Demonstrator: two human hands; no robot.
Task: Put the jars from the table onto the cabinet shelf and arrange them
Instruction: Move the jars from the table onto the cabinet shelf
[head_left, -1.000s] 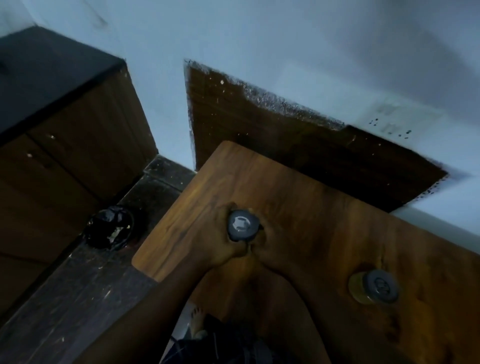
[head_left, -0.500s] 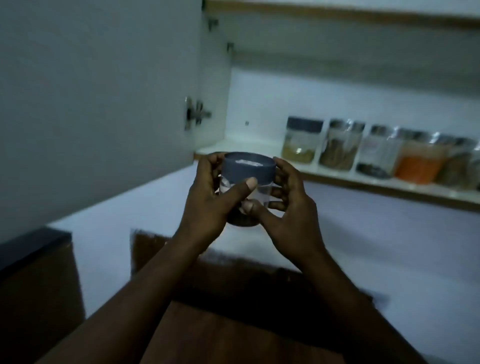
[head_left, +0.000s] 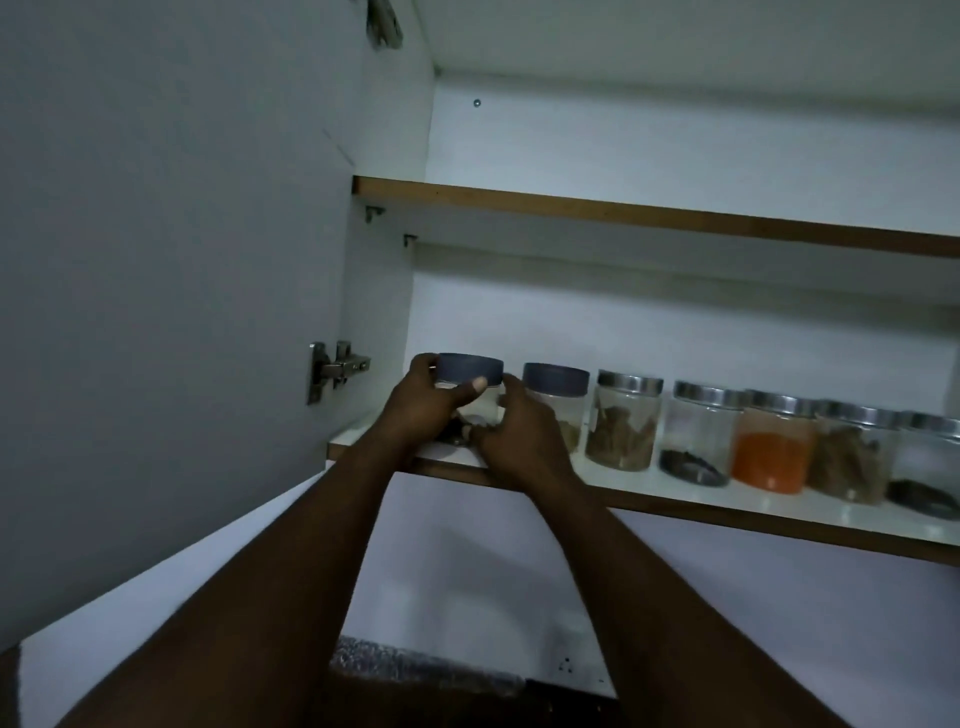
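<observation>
A clear jar with a grey lid (head_left: 470, 370) is held at the left end of the lower cabinet shelf (head_left: 675, 500). My left hand (head_left: 423, 408) wraps its left side and my right hand (head_left: 519, 434) cups its right side and base. Whether the jar's base rests on the shelf I cannot tell. To its right stands another grey-lidded jar (head_left: 556, 384), then a row of several steel-lidded jars, among them one with brown sticks (head_left: 623, 421) and one with orange powder (head_left: 771, 452).
The open cabinet door (head_left: 171, 260) stands close on the left, with its hinge (head_left: 335, 369) beside my left hand. An upper shelf (head_left: 649, 213) runs above the jars. Below the cabinet are a white wall and the dark wooden panel edge (head_left: 415, 670).
Both hands lifted the grey-lidded jar from the table up to the left end of the lower shelf. My view swung from the table up into the cabinet.
</observation>
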